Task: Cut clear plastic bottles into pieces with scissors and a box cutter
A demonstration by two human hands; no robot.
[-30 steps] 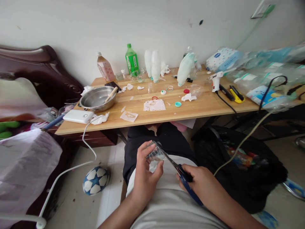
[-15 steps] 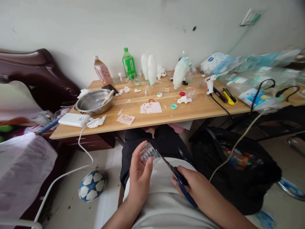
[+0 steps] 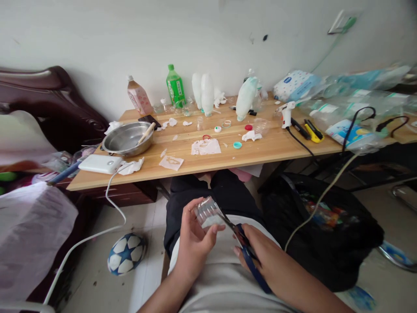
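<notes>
My left hand (image 3: pixel 195 241) is closed around a clear, ribbed plastic bottle piece (image 3: pixel 207 212), held above my lap with the thumb along its near side. In my right hand (image 3: pixel 257 250) is a pair of scissors (image 3: pixel 249 256) with dark blue handles. The blades point up and left, and their tips meet the right edge of the plastic piece. Whether the blades are fully closed on the plastic I cannot tell. Both hands are below the front edge of the wooden table (image 3: pixel 202 167).
On the table are a metal basin (image 3: pixel 127 140), a white power bank (image 3: pixel 100 164), a green bottle (image 3: pixel 176 89), white-covered bottles (image 3: pixel 207 95), a glue gun (image 3: pixel 286 116) and a yellow cutter (image 3: pixel 313 131). A black bag (image 3: pixel 325 261) lies right, a ball (image 3: pixel 127 254) left on the floor.
The plastic piece has turned in my left hand, and the left thumb has shifted right across it. The scissors have moved slightly right and down, their blades now spread less clearly.
</notes>
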